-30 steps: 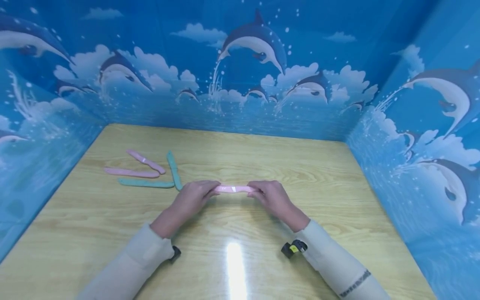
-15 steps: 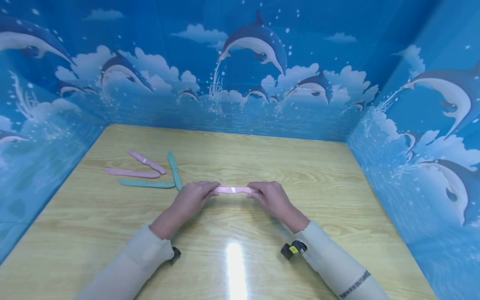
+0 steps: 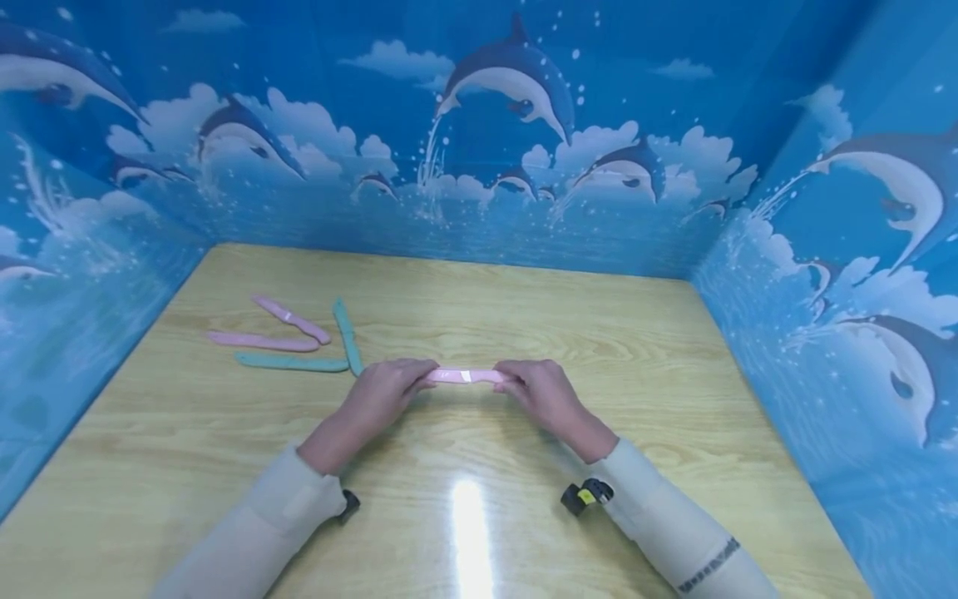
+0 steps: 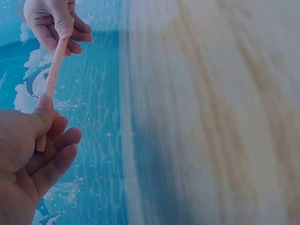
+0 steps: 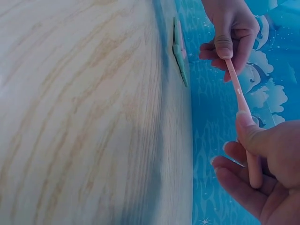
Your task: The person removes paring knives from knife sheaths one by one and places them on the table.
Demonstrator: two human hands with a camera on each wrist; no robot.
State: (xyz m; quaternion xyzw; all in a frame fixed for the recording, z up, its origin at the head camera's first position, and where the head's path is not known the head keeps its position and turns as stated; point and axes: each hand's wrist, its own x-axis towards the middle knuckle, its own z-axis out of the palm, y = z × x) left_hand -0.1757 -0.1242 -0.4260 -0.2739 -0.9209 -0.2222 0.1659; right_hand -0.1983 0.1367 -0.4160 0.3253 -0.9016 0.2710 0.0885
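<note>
Between my two hands a slim pink plastic stick is held level above the table, with a small white mark near its middle. My left hand pinches one end between thumb and fingers. At the other end, my right hand pinches it the same way. In the right wrist view the thicker end of the pink stick sticks out past my right thumb. Its narrow other end shows below my left thumb in the left wrist view.
Left of my hands lie two pink sticks and two teal sticks, each pair forming an angle on the wooden table. Blue dolphin-print walls stand around the table's back and sides. A light reflection crosses the near tabletop.
</note>
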